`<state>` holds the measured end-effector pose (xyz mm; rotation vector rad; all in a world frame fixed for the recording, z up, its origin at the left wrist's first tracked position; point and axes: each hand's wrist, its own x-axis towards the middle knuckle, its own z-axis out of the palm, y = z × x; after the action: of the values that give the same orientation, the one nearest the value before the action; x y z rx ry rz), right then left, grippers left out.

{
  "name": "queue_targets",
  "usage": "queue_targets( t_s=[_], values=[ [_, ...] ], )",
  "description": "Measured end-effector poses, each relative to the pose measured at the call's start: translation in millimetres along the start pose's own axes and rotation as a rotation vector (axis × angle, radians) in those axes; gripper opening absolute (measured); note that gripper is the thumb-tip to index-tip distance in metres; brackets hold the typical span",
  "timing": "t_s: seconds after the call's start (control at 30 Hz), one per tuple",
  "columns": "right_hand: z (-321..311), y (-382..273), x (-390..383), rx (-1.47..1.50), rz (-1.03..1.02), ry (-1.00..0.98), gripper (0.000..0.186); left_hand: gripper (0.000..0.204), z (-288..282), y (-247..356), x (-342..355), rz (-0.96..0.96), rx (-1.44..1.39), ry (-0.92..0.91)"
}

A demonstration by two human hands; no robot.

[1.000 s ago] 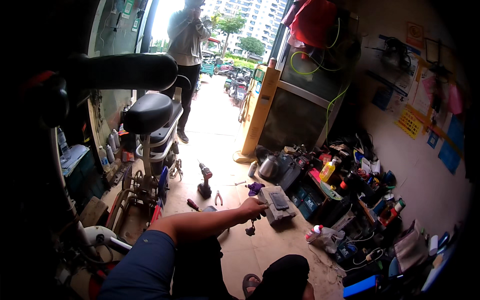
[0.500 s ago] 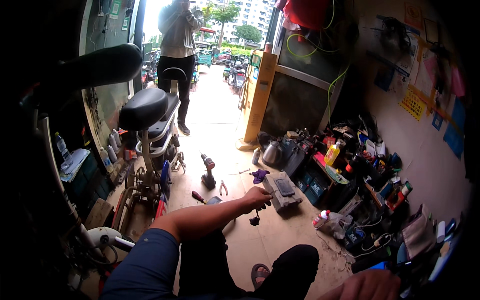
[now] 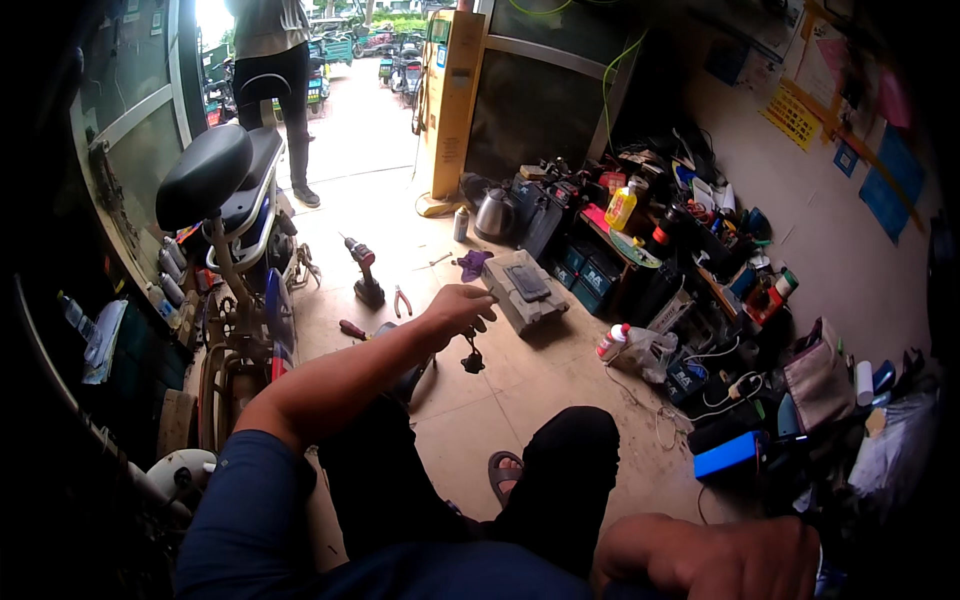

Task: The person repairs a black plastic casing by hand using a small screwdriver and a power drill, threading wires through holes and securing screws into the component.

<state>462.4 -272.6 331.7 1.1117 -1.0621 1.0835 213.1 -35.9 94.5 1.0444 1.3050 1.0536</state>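
Out over the floor in front of my knees, my left hand (image 3: 462,309) has its fingers pinched. A small black part (image 3: 472,362) dangles below them on a thin dark strand; its exact kind is too small to make out. Just beyond the hand lies a grey block-like box (image 3: 522,318) with a flat dark rectangular object (image 3: 527,282) on top. At the lower right my right hand (image 3: 725,558) is curled, knuckles up, near my knee. What its fingers close on, if anything, is hidden.
A cordless drill (image 3: 366,275), pliers (image 3: 403,302) and a screwdriver (image 3: 352,329) lie on the floor. An electric bike (image 3: 205,178) stands at left. Clutter, a kettle (image 3: 494,215) and a blue box (image 3: 728,456) line the right. A person (image 3: 270,70) stands by the doorway.
My view has tilted down and turned right, so the room sits higher and further left. More of my right hand shows. The black part still hangs from my left hand.
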Motion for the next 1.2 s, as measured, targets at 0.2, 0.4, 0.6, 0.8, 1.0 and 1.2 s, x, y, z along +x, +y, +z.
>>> queue_targets(
  t_s=[0.2, 0.4, 0.6, 0.8, 1.0, 1.2],
  values=[
    [-20, -9, 3, 0.113, 0.19, -0.148, 0.044, 0.029, 8, 7, -3, 0.038, -0.044, -0.034],
    [-20, -75, 5, 2.418, -0.492, 1.392, 0.024, 0.032, 21, 33, -8, 0.129, -0.164, -0.132],
    [-191, 7, -107, 3.154, -2.992, -0.091, 0.052, 0.025, 19, 63, -52, 0.238, -0.516, -0.255],
    [-194, 29, -117, 2.549, -3.562, -0.248, 0.024, 0.032, 31, 96, -73, 0.36, -0.616, -0.246],
    [-215, 47, -116, 2.305, -3.868, -0.502, 0.027, 0.025, 21, 96, -80, 0.622, -0.544, -0.309],
    [-229, 59, -128, 2.31, -3.7, 0.181, 0.052, 0.024, -39, 53, -58, 0.499, -0.623, 0.106]
  ],
)
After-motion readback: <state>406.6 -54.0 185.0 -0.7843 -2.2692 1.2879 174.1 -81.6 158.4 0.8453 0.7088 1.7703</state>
